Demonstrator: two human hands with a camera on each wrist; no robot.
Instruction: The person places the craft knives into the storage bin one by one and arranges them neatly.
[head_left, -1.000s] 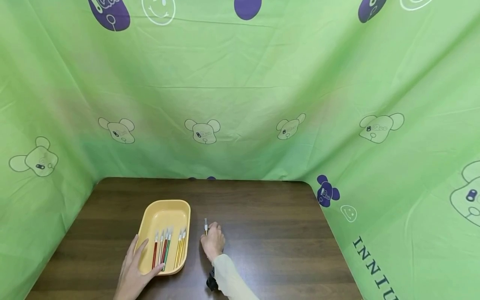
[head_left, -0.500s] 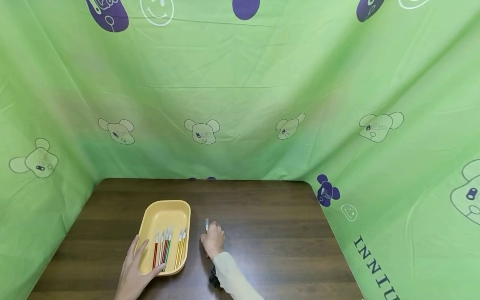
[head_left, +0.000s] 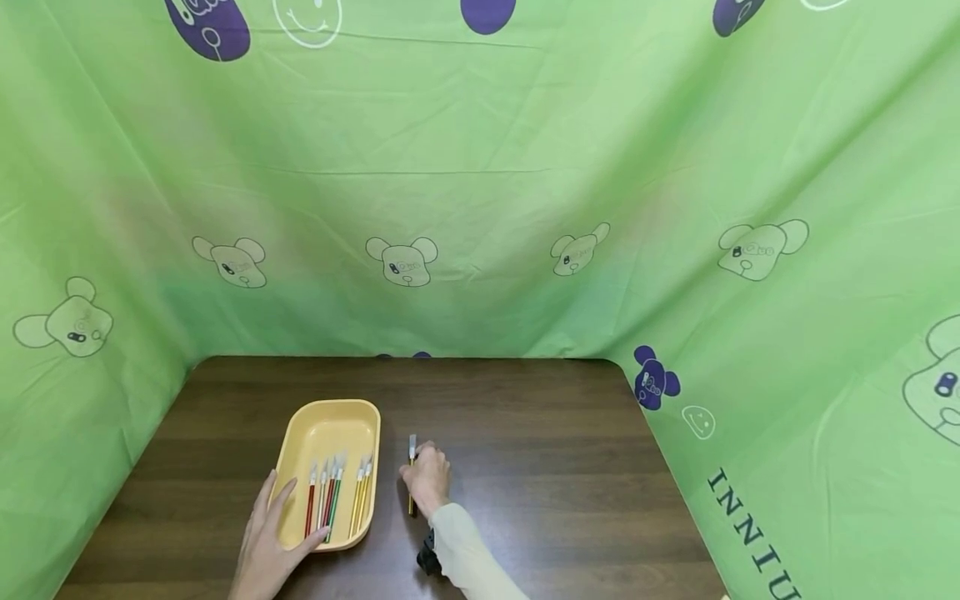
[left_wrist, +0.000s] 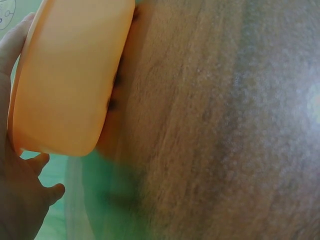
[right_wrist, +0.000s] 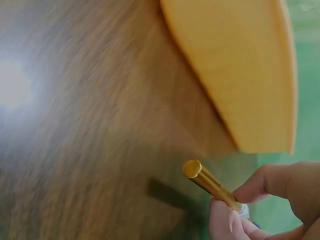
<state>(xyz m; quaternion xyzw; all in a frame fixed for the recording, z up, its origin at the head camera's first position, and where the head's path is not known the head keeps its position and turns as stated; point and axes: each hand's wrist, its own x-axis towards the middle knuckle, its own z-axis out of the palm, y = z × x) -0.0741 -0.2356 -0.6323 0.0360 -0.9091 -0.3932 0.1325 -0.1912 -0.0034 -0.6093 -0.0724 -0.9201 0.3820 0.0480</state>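
In the head view, the right hand (head_left: 427, 481) pinches a slim, pen-shaped gold tool (head_left: 412, 506) over the table, right of the tray. Its pale grey, see-through-looking tip points away. The right wrist view shows its flat gold end (right_wrist: 192, 169) between thumb and fingertips. Spread across the near left corner of the yellow tray (head_left: 336, 406) is the left hand (head_left: 264, 537), its fingers along the left rim and thumb over the near edge. Several similar tools lie in the tray: red ones (head_left: 310, 508), a green one (head_left: 334, 504), a silver one and gold ones (head_left: 361, 500), all with whitish tips.
The brown wood-look table (head_left: 540, 467) extends right of the hands and behind the tray. A green printed cloth (head_left: 480, 167) hangs around its back and sides. A black device (head_left: 428, 557) sits at the right wrist beside the pale sleeve (head_left: 472, 554).
The right hand stays nearly in place, but the gold tool has shifted in its grip: its handle now shows below the fingers, where it was hidden. The left hand and tray are unmoved.
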